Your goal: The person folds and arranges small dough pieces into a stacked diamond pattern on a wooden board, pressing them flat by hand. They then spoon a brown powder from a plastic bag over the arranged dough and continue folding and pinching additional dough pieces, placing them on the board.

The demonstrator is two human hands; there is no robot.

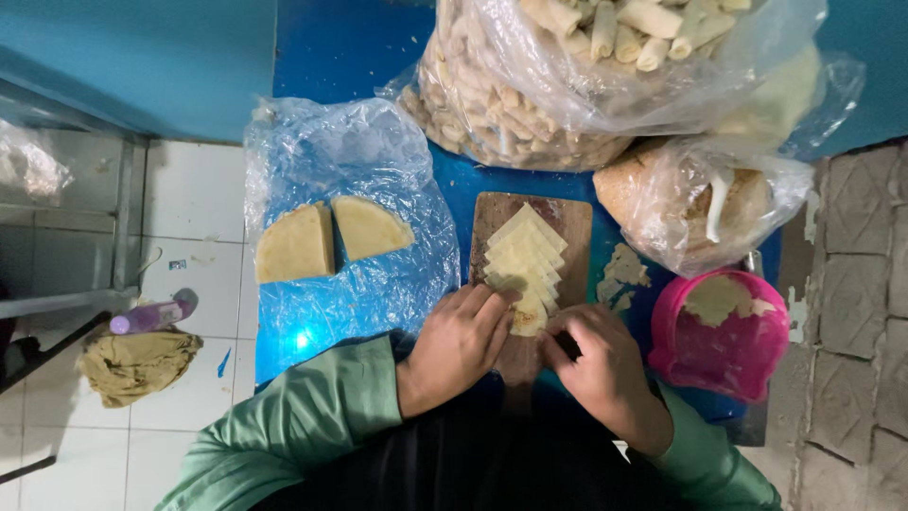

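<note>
Blue tabletop: left hand (pixel 461 343) and right hand (pixel 598 364) pinch the nearest pale triangular pastry wrapper (pixel 528 317) on a brown wooden board (pixel 575 220), apparently mid-fold; tight rolling likely follows.

One head-worn camera looked almost straight down from close above the blue table (pixel 350 47), the wearer's green sleeves at the bottom edge and white floor tiles (pixel 194 208) along the left.

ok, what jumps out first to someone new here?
Both hands, left hand and right hand, work a pale wrapper at the near end of a fanned stack of wrappers on the wooden board. Behind, a huge clear bag of rolls dominates the blue table.
</note>
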